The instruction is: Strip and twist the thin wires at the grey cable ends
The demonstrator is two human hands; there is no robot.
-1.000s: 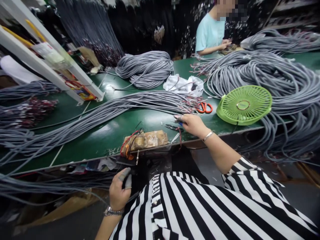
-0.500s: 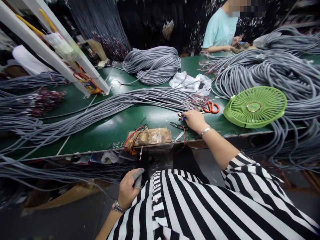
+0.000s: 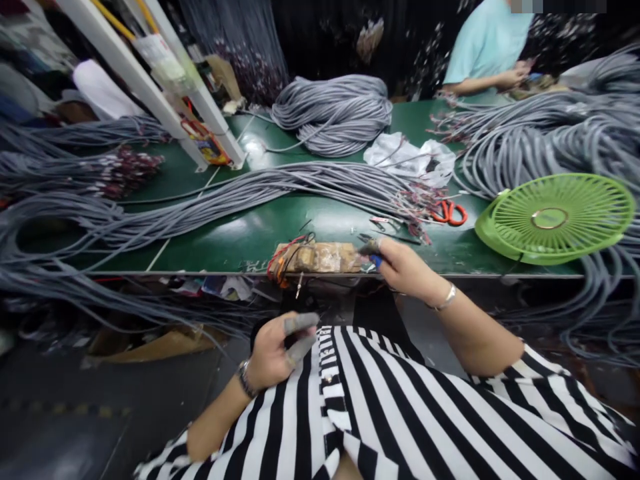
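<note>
My right hand (image 3: 400, 267) is over the table's front edge, its fingers closed round small dark-jawed pliers (image 3: 369, 244). A bit of blue shows under the fingers. My left hand (image 3: 277, 350) is held low before my striped shirt, with grey covers on the thumb and forefinger. Those two fingers stand apart with nothing between them. Just left of the pliers, a taped cardboard block (image 3: 333, 257) with wires on it lies along the edge. Beyond my right hand, a small metal tool (image 3: 383, 222) rests near the stripped ends of a long bundle of grey cables (image 3: 300, 175).
Red-handled scissors (image 3: 450, 213) and a green fan (image 3: 555, 217) are to the right. Behind the bundle sit a coiled cable heap (image 3: 335, 113) and a white plastic bag (image 3: 407, 157). A white post (image 3: 200, 100) rises at left. Another person (image 3: 487, 53) works across the table.
My right hand has come back toward the table edge and now holds the pliers that lay on the table. My left hand has risen slightly, its thumb and forefinger spreading. The view has shifted left.
</note>
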